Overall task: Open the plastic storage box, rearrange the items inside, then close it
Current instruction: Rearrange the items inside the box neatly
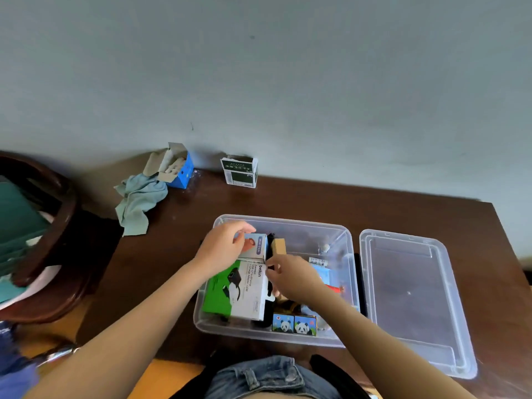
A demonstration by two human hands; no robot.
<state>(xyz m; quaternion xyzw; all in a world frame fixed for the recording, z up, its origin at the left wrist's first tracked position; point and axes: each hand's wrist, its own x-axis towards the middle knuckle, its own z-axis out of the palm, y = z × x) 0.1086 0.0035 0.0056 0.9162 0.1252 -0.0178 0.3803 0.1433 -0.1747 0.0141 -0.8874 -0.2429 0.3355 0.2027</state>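
Note:
A clear plastic storage box (339,234) stands open on the dark wooden table, its lid (414,300) lying flat to its right. Inside are a green and white adapter box (239,292), a small mini fan box (256,246), a tan carton (278,246), a black item, and panda-printed boxes (293,323). My left hand (224,246) grips the mini fan box at the back left of the storage box. My right hand (290,276) reaches into the middle, fingers curled at the edge of the adapter box; what they pinch is unclear.
An open blue carton (175,165) and a crumpled pale cloth (138,203) lie at the table's back left. A green and white carton (240,171) stands by the wall. A dark wooden chair (43,240) is at the left.

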